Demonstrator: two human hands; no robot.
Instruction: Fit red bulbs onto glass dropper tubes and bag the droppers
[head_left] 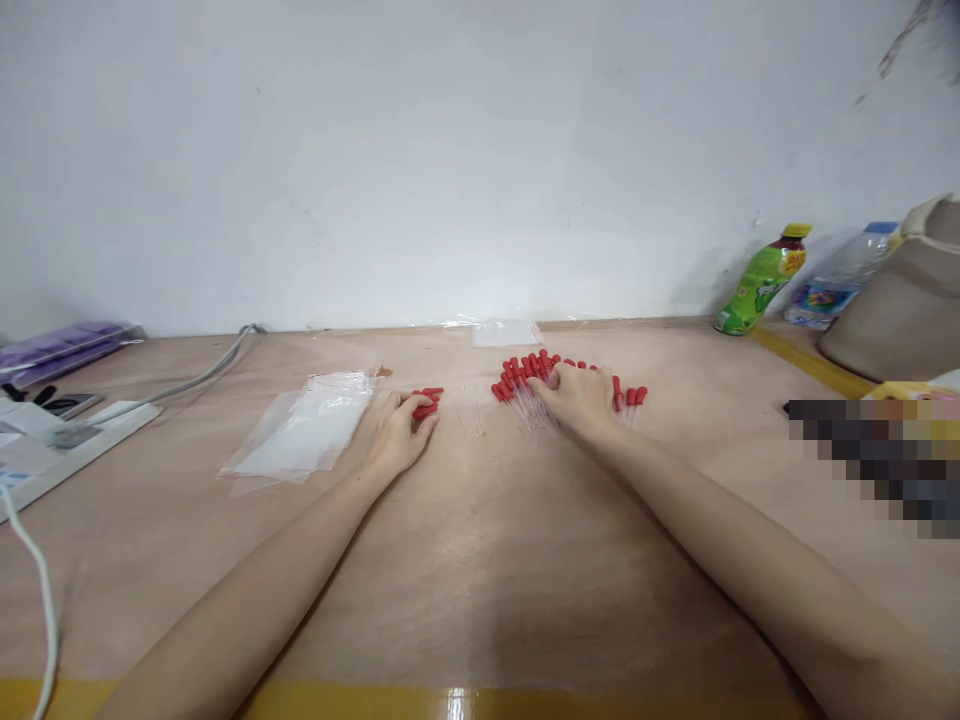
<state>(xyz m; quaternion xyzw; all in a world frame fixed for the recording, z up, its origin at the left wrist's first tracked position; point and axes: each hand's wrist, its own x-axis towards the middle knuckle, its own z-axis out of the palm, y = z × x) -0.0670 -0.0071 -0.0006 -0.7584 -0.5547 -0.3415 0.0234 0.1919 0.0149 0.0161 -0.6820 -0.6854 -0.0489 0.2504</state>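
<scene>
At the middle of the table, my left hand (394, 435) has its thumb and fingers curled around a red rubber bulb (424, 411). More loose bulbs lie just beyond its fingertips. To the right, several glass droppers (531, 405) with red rubber bulbs lie fanned side by side, bulbs toward the wall. My right hand (581, 395) rests over this row with bent fingers, gripping among the droppers; its fingertips are partly hidden. Between both hands lie thin clear glass tubes (471, 410) without bulbs.
Clear plastic bags (304, 430) lie left of my left hand, and another bag (506, 333) is by the wall. A cable (202, 370) crosses the left side. A green bottle (765, 280), a water bottle (844, 275) and a beige bag (896, 295) stand at right.
</scene>
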